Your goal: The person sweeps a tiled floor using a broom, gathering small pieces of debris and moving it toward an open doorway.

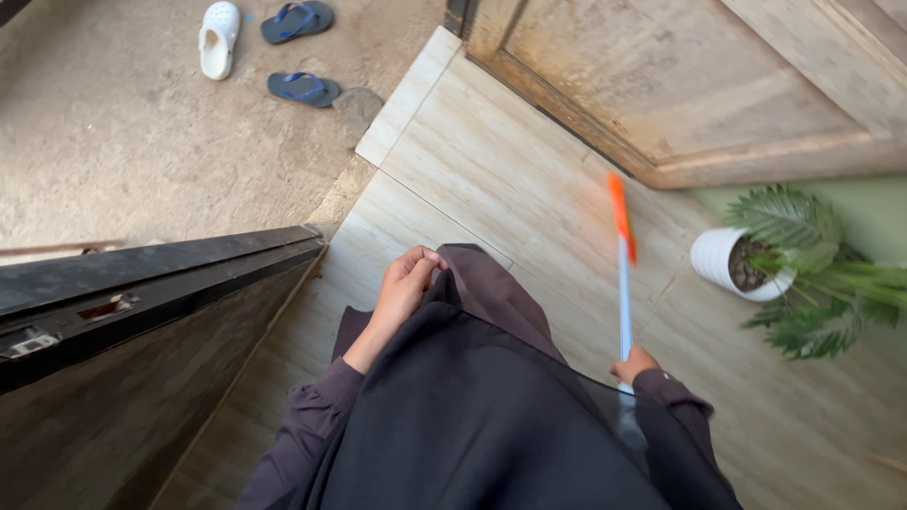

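- Two hands are at work here, and we begin at their fingers: those of the left hand point(402, 288) are curled tight and pinch a fold of the dark garment point(472, 406), lifting the cloth up toward the chest.
- The right hand point(633, 364) is closed round the lower end of a long stick point(624, 283); we see only the knuckles and thumb side, so how the fingers lap round it is hard to make out.
- The stick has a pale blue shaft and an orange end point(620, 212), and it slants up and away from the right hand over the pale tiled floor point(491, 161), its orange end near the foot of the wooden door point(680, 85).
- We cannot tell whether the orange end touches the tiles or hangs just above them.
- Outward from the hands, both wrists run into dark purple sleeves point(312, 416), and the garment fills the lower middle of the view.
- To the right of the stick, a white ribbed pot point(723, 260) stands on the tiles with a green fern-like plant point(803, 274) in it, against a green wall.
- To the left, a dark metal door leaf point(142, 349) stands open beside the left arm.
- Beyond the tiled step lies bare earth point(123, 132), and on it, well apart from the hands, we count one white clog point(218, 38) and two blue flip-flops point(302, 88).
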